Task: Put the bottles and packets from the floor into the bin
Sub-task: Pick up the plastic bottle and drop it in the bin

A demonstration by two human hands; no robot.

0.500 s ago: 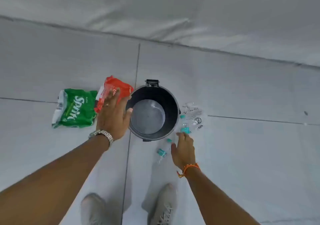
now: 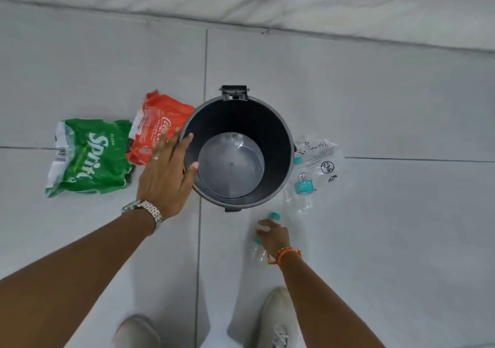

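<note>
A black round bin (image 2: 290, 144) stands open on the tiled floor, with only its grey bottom showing inside. Left of it lie a red packet (image 2: 158, 128) and a green Sprite packet (image 2: 88, 157). My left hand (image 2: 166, 176) hovers with fingers spread over the bin's left rim and the red packet's edge, holding nothing. Below the bin on the right, my right hand (image 2: 273, 236) has its fingers curled around a clear bottle (image 2: 258, 255) with teal cap, which lies on the floor. A second clear bottle (image 2: 304, 187) and a clear plastic bag (image 2: 321, 154) lie right of the bin.
My two pale shoes (image 2: 136, 331) (image 2: 278, 321) stand just below the bin. A white wall base (image 2: 267, 4) runs across the top. The bin's hinge bracket (image 2: 234, 92) sticks out at its far side. Bare tiles spread to the right.
My left hand has slid off the red packet toward the bin's rim. My right hand has dropped lower and curled onto the nearer bottle. The view has come closer.
</note>
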